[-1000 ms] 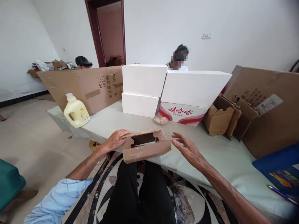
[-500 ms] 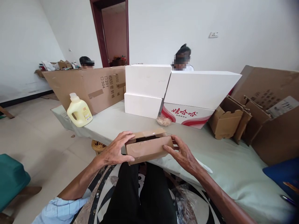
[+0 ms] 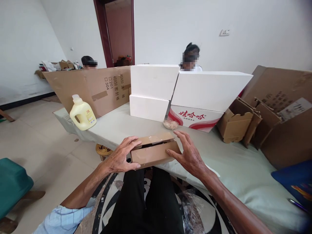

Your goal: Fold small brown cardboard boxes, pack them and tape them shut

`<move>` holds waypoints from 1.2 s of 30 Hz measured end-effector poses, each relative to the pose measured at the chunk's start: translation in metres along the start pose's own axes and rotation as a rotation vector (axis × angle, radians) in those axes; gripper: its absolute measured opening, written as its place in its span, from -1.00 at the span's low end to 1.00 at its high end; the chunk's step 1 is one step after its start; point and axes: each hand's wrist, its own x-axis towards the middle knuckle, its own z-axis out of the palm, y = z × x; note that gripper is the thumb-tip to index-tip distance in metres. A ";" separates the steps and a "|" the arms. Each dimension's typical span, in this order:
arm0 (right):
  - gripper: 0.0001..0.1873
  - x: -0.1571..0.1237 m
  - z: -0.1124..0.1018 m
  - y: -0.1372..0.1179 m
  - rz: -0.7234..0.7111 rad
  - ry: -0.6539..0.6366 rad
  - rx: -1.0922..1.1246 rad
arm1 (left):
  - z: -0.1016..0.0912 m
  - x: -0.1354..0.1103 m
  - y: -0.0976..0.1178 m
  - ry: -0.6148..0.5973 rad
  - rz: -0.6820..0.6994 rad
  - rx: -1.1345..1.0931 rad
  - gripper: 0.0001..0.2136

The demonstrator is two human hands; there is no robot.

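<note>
A small brown cardboard box [image 3: 153,152] sits at the near edge of the table [image 3: 126,125], above my lap. My left hand [image 3: 120,157] grips its left end, thumb along the front and fingers over the top. My right hand [image 3: 188,154] rests against its right end with the fingers spread, the thumb on the front face and fingertips near the top flap. The top flaps lie almost closed, with a narrow dark gap between them.
Behind stand white foam boxes [image 3: 153,81], a red-and-white printed carton [image 3: 192,117], a large brown carton [image 3: 97,87], a yellow detergent bottle [image 3: 83,113] and folded small cartons [image 3: 237,125]. Two people sit behind the boxes. A blue item [image 3: 294,182] with a pen lies at the right.
The box, open at the top a second ago, now has its flaps folded down. My right hand came in from the right and settled on the box's right end.
</note>
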 end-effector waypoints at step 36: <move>-0.67 0.102 0.007 0.188 0.160 0.310 -0.139 | -0.031 0.015 -0.043 -0.060 -0.034 0.122 -0.26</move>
